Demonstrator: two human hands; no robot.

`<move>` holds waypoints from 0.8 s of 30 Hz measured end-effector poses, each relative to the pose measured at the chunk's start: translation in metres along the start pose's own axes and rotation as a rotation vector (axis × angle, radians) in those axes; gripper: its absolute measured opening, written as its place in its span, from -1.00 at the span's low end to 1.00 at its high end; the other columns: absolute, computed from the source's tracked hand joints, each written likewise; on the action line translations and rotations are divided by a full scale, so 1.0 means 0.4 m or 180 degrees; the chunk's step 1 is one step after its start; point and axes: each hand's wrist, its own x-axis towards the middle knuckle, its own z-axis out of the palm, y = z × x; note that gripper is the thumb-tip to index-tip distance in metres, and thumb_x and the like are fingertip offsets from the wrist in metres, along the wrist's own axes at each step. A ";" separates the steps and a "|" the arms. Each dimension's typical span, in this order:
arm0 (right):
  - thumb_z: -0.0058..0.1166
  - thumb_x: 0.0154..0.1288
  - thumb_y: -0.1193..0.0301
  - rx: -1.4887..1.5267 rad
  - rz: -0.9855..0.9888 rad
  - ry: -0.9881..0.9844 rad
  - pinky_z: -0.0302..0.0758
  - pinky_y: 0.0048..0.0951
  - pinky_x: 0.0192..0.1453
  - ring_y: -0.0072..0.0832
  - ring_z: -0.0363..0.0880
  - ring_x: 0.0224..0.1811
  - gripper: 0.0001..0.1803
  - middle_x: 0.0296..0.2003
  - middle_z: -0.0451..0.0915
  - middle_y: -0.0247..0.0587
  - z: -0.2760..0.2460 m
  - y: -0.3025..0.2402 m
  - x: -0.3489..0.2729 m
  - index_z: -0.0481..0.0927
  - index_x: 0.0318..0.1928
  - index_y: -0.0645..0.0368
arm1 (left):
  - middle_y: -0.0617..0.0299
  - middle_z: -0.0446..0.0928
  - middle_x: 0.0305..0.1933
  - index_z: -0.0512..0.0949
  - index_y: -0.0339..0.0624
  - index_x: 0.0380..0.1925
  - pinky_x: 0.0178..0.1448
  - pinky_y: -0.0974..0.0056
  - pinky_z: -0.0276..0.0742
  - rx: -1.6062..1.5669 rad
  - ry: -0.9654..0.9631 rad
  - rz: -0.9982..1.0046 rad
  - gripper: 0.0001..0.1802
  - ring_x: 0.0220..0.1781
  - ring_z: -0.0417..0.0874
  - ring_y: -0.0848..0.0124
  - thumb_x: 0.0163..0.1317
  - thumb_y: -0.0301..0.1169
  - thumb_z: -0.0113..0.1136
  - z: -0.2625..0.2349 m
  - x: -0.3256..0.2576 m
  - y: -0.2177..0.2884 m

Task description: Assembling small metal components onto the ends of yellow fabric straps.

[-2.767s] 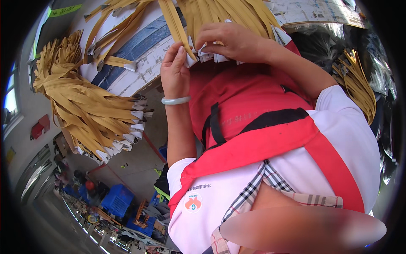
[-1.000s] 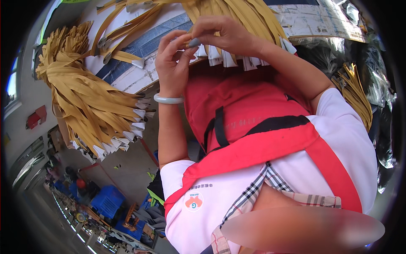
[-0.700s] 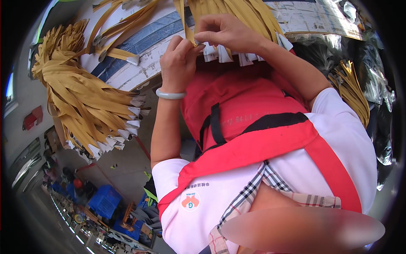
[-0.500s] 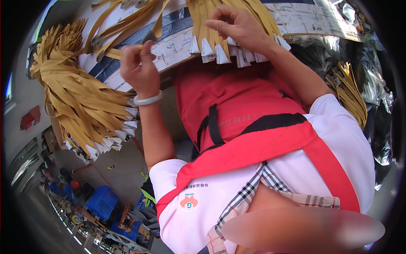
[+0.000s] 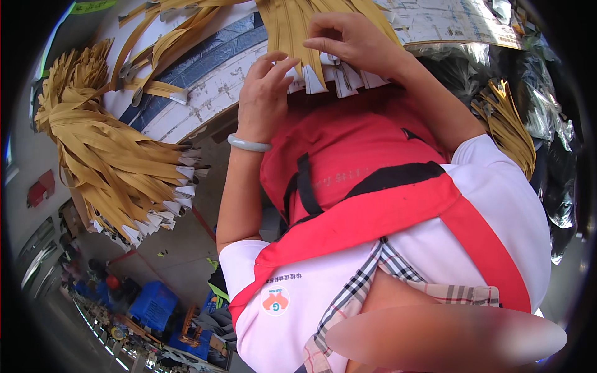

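Note:
A bundle of tan zipper strips (image 5: 292, 31) with white tips (image 5: 339, 78) lies over the near edge of a worn white and blue table (image 5: 205, 93). My right hand (image 5: 354, 43) rests on top of the bundle, fingers pinched on the strips just above the white tips. My left hand (image 5: 264, 93), with a pale green bangle at the wrist, reaches up from below. Its fingers are spread and touch the white tips at the bundle's left side. A red apron (image 5: 373, 155) covers my chest beneath both hands.
A big sheaf of the same tan strips (image 5: 118, 155) hangs off the table at left, with loose strips (image 5: 155, 87) above it. More strips (image 5: 510, 124) and shiny plastic bags (image 5: 547, 124) lie at right. Blue crates (image 5: 152, 304) stand on the floor.
My left hand swung out to the left toward the loose strips half a second ago, then came back to the white tips. My right hand stayed on the bundle.

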 end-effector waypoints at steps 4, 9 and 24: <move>0.19 0.36 0.33 -0.0028 -0.0018 -0.0008 0.43 -0.48 -0.29 -0.55 0.46 -0.44 -0.77 -0.51 0.52 -0.25 0.002 0.014 -0.014 0.54 -0.29 0.27 | 0.15 0.55 -0.09 0.62 -0.11 -0.16 0.02 0.12 0.47 0.0374 -0.0238 0.0391 -0.72 -0.06 0.56 0.13 0.07 -0.57 0.26 0.025 0.018 0.043; 0.17 0.36 0.29 -0.0010 -0.0234 0.0002 0.43 -0.41 -0.28 -0.43 0.48 -0.42 -0.77 -0.47 0.55 -0.22 0.008 0.003 -0.017 0.56 -0.26 0.24 | 0.14 0.56 -0.23 0.58 -0.21 -0.40 -0.04 0.16 0.48 0.0140 -0.0518 0.0635 -0.83 -0.15 0.58 0.14 -0.04 -0.54 0.35 0.051 0.017 0.015; 0.21 0.34 0.40 0.0974 -0.0506 -0.1012 0.44 -0.50 -0.02 -0.56 0.51 -0.16 -0.82 -0.25 0.52 -0.33 -0.006 -0.039 0.038 0.56 -0.14 0.21 | 0.22 0.60 -0.20 0.60 -0.33 -0.32 0.00 0.41 0.49 -0.3260 -0.0059 -0.0642 -0.92 -0.13 0.58 0.48 0.18 -0.65 0.29 -0.052 0.039 -0.015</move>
